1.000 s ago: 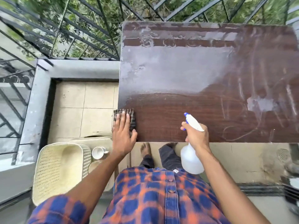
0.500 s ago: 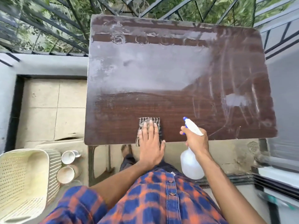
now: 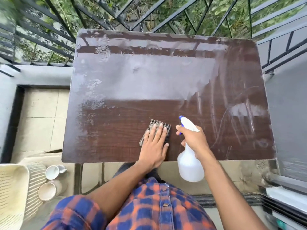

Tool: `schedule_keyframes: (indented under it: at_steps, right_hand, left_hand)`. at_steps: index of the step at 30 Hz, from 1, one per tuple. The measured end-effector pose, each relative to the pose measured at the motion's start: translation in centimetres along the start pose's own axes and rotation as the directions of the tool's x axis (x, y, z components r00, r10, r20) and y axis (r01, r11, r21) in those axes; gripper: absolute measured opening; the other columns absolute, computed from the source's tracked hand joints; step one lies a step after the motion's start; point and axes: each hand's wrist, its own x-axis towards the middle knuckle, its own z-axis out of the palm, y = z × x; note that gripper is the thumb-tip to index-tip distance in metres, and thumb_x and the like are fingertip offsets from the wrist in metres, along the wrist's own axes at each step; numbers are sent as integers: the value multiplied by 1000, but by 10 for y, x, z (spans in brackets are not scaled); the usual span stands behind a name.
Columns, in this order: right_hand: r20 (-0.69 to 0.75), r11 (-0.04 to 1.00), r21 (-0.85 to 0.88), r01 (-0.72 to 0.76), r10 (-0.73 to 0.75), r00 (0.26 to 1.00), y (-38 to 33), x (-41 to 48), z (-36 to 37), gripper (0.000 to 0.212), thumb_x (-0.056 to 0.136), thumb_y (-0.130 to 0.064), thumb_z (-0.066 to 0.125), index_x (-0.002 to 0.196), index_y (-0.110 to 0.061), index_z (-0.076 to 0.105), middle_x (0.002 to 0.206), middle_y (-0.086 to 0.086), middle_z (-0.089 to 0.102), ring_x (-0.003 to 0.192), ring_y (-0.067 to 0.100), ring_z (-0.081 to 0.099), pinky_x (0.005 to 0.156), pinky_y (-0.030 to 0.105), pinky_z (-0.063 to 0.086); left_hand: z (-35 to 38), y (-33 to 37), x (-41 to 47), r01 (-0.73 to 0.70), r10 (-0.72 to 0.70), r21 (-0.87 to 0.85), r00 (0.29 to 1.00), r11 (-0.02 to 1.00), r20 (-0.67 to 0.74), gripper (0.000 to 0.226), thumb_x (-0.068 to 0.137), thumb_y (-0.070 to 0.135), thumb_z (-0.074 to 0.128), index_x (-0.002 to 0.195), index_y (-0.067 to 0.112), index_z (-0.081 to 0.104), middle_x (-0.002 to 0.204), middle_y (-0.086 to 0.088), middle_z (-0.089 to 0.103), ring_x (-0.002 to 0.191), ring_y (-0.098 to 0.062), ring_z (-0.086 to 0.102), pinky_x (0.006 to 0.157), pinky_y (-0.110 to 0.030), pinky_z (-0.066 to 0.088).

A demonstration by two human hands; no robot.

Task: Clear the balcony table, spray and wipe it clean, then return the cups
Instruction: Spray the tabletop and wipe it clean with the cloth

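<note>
Your left hand (image 3: 153,145) lies flat on the cloth (image 3: 144,137), right hand (image 3: 194,140) grips the spray bottle (image 3: 190,168): wipe overlapping strips into the worktop's (image 3: 108,143) hazy far half.

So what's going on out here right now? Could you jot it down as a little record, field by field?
table: dark wood, near strip dark, far part filmed with pale streaks
left hand: flat on the cloth, pressing it to the table
right hand: grips the spray bottle, nozzle pointing over the table
cups: white cup and beige cup, off the table, beside the basket
</note>
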Motion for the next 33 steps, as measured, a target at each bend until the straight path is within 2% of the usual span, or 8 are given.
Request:
schedule_keyframes:
  at_steps: [5,12,15,18,21,26,30,33]
  right_hand:
    - [10,999,35,16,-16,1000,-26,22,9,15,91,-29,73,96,-15,77,78,3,74,47,16,50,52,27,44]
    - [-18,997,63,39,-38,999,-67,50,23,11,94,-22,69,84,-23,74,75,3,71,40,15,46,53,29,44]
    - [-32,998,62,27,-25,999,-84,64,30,12,94,-23,70,82,-22,73,76,3,71,41,16,47,56,31,45]
    - [-77,998,45,41,-38,996,-99,78,37,10,93,-26,70,86,-20,75,79,2,75,40,15,49,59,32,48]
    - [-141,997,44,59,-52,989,-115,90,45,11,92,-26,70,88,-19,77,83,3,79,39,17,51,58,32,48]
    - [-161,997,7,71,-69,985,-136,97,60,12,90,-28,71,83,-20,77,86,0,80,39,15,53,60,31,51]
    - [-124,997,-5,80,-80,989,-152,96,83,12,89,-29,73,87,-19,78,85,0,79,43,16,52,55,27,46]
    - [-64,995,-31,92,-94,993,-159,91,101,14,89,-29,72,80,-19,75,83,-2,77,43,16,50,57,28,45]
  left_hand:
    - [-19,-6,68,-17,17,11,1000,1000,10,64,103,43,32,159,15,21,167,-6,16,154,-30,9,124,-48,11]
    - [-53,-25,170,-52,51,11,997,999,49,69,97,46,17,161,18,16,168,-5,11,155,-28,3,124,-47,4]
    - [-68,-32,208,-60,60,6,997,998,54,69,97,45,18,161,20,14,168,-5,9,155,-28,2,123,-45,1]
    - [-77,-38,240,-86,84,36,995,996,47,70,94,45,17,161,24,16,168,-5,11,154,-30,6,124,-46,7]
    - [-84,-44,271,-105,104,41,994,994,29,68,94,42,28,160,25,22,167,-6,18,153,-31,12,122,-47,13]
    - [-90,-66,282,-207,209,75,978,975,-18,67,95,49,24,158,26,28,165,-3,24,152,-27,19,121,-41,15]
    - [-100,-111,273,-59,55,-17,983,998,-173,63,94,43,44,153,23,39,161,-5,34,148,-29,29,119,-43,23]
    - [-115,-168,253,76,-79,-22,964,997,-254,63,93,41,44,153,19,41,160,-9,35,148,-31,30,119,-47,28]
